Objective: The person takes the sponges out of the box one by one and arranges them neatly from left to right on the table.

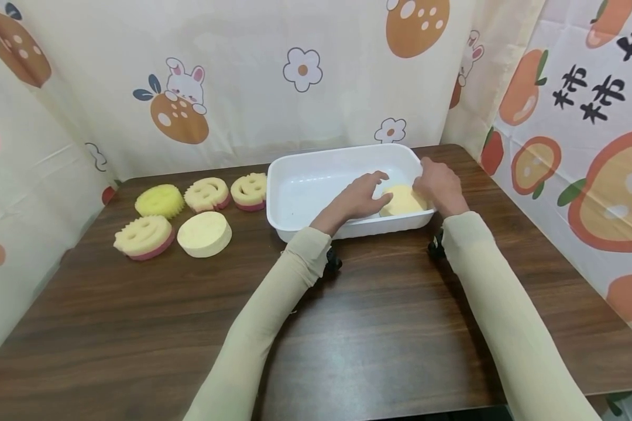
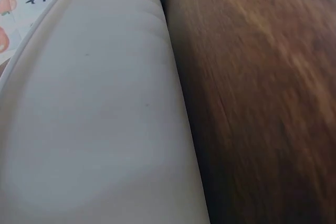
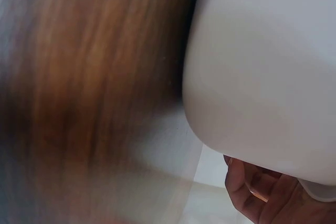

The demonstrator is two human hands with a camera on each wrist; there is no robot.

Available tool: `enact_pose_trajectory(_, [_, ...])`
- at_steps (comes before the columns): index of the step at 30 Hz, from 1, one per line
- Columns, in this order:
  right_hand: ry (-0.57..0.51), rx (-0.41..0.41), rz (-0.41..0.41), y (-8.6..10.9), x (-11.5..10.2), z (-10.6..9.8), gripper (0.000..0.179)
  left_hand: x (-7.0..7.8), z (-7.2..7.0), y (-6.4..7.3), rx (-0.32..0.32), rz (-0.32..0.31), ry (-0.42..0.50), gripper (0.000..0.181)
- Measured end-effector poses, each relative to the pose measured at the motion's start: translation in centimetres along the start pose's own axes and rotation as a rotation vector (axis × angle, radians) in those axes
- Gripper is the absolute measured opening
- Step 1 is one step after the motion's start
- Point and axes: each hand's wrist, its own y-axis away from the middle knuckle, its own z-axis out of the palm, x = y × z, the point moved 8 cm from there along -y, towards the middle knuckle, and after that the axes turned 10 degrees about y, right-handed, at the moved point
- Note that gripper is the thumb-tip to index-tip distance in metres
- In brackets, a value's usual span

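Observation:
A white rectangular tray stands on the table, with a round pale yellow sponge lying in its front right corner. My left hand reaches over the front rim, fingers loosely bent and spread, thumb and fingertips just left of the sponge. At the tray's right end, my right hand grips the rim, its thumb side close to the sponge. The right wrist view shows curled fingers of my right hand outside the tray wall. Only the tray's outer wall and the table appear in the left wrist view.
Left of the tray lie several sponges: a spiky yellow one, smiley ones with pink bases, and a plain round one. The dark wooden table meets printed curtains at the back and sides.

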Motion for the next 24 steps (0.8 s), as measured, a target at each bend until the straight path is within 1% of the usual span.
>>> enact_pose_trajectory(5, [0.012, -0.003, 0.005, 0.0, 0.0, 0.1, 0.063, 0.4, 0.7, -0.3, -0.037, 0.006, -0.016, 0.053])
enact_pose_trajectory(10, [0.017, 0.013, -0.008, 0.0, -0.4, -0.3, 0.058, 0.5, 0.4, -0.5, -0.023, -0.009, -0.037, 0.053])
enact_pose_trajectory(15, [0.014, 0.012, -0.002, -0.2, -0.2, -0.8, 0.060, 0.7, 0.2, -1.0, -0.025, 0.001, -0.025, 0.053])
enact_pose_trajectory(18, [0.008, 0.006, 0.001, -0.3, 0.0, -0.8, 0.061, 0.8, 0.5, -1.4, -0.036, -0.003, -0.025, 0.054])
enact_pose_trajectory(24, [-0.001, -0.008, 0.000, -0.3, 0.1, 0.0, 0.063, 0.8, 1.3, -1.6, -0.053, -0.037, -0.048, 0.057])
